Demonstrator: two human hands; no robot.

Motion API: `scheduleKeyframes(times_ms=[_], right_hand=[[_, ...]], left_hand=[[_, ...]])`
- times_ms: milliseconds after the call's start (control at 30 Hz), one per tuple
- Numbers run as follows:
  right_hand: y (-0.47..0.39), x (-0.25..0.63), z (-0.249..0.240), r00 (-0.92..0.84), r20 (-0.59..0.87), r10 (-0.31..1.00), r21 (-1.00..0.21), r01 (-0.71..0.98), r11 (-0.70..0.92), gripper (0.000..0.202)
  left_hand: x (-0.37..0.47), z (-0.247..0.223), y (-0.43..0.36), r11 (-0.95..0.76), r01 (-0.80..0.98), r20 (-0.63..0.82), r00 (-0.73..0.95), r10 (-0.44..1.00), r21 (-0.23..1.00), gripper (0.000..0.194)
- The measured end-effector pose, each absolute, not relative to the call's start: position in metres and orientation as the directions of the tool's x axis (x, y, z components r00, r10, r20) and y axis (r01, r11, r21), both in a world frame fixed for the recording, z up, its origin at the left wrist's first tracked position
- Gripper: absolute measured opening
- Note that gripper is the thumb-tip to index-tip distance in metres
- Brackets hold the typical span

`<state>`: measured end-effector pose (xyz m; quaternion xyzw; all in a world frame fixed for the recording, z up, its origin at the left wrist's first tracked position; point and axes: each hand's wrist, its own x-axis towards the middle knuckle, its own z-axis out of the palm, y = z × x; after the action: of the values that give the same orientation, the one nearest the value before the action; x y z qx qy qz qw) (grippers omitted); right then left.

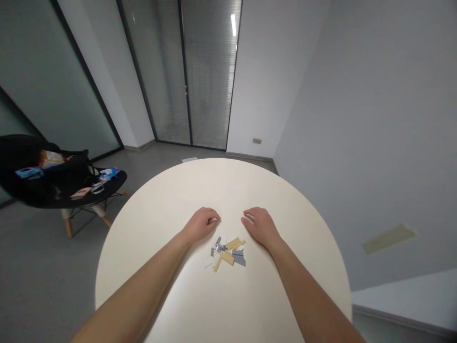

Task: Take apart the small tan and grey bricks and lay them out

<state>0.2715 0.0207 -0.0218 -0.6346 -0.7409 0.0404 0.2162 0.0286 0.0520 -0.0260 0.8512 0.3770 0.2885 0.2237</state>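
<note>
A small pile of building-block pieces lies on the round white table [221, 186], between my forearms. Tan plates [227, 258] and a ribbed tan piece [235, 243] lie among grey wedge plates [239, 257] and small grey and clear bits [218, 247]. Just above the pile on the left rests my left hand [202, 224], thumb and fingertips pinched together; anything between them is too small to make out. Across from it, my right hand [262, 225] rests on the table with curled fingers, a gap showing between thumb and forefinger and nothing visible in it.
To the left stands a black chair [117, 180] with wooden legs, holding a dark bag [74, 174] and several small items. Glass doors [210, 71] are behind the table. A grey wall [374, 143] with a strip of tape [390, 238] runs along the right.
</note>
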Motion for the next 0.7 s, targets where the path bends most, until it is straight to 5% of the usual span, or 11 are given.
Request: scheduleKeyframes(times_ms=[233,433,700], right_hand=[[-0.005,0.232,-0.005,-0.424,0.154,0.892,-0.470,0.762,0.444,0.023],[-0.005,0.223,-0.007,-0.436,0.132,0.890,-0.481,0.757,0.443,0.018],[-0.006,0.215,-0.006,-0.445,0.141,0.884,-0.470,0.756,0.456,0.014]], left_hand=[[0.024,-0.017,0.047,-0.588,0.532,0.242,0.581,0.777,0.610,0.021],[0.024,-0.006,0.033,-0.528,0.586,0.078,0.621,0.780,0.614,0.025],[0.027,-0.006,0.031,-0.538,0.616,0.046,0.632,0.773,0.575,0.021]])
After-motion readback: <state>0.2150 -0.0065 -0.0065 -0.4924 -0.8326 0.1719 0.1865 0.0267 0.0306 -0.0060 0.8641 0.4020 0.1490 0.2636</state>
